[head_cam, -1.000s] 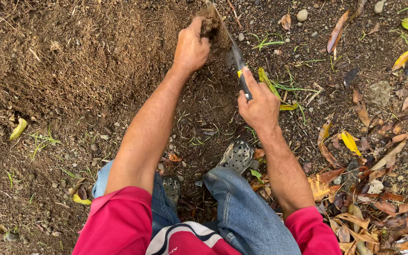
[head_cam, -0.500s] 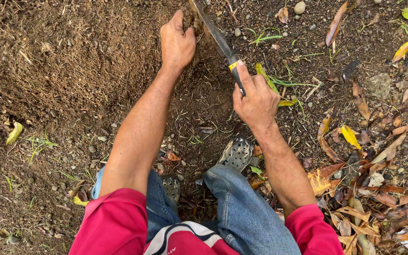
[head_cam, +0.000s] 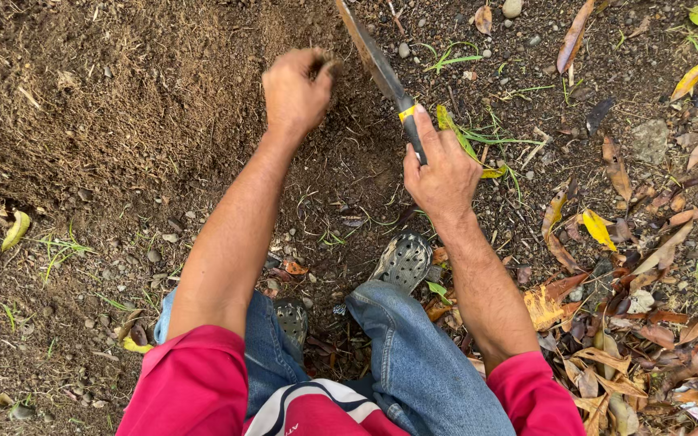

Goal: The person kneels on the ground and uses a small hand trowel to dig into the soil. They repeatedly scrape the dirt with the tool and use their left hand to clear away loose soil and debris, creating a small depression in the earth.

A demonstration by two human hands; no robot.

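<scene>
My right hand (head_cam: 443,169) grips the dark handle of a long knife (head_cam: 377,69) with a yellow band; its soiled blade points up and away over the dirt. My left hand (head_cam: 294,90) reaches out to the left of the blade, fingers curled and closed on a bit of loose soil at the edge of a mound of brown earth (head_cam: 123,105). Both arms stretch forward from red sleeves. I squat in blue jeans, with a grey perforated shoe (head_cam: 401,260) below the right hand.
Dry brown and yellow leaves (head_cam: 607,274) cover the ground on the right. Small stones (head_cam: 512,8) and thin green grass blades (head_cam: 478,137) lie near the knife. A yellow leaf (head_cam: 16,228) rests at the left.
My left hand has moved slightly left and nearer along the mound. The knife stays in my right hand, blade lifted a little farther up and away.
</scene>
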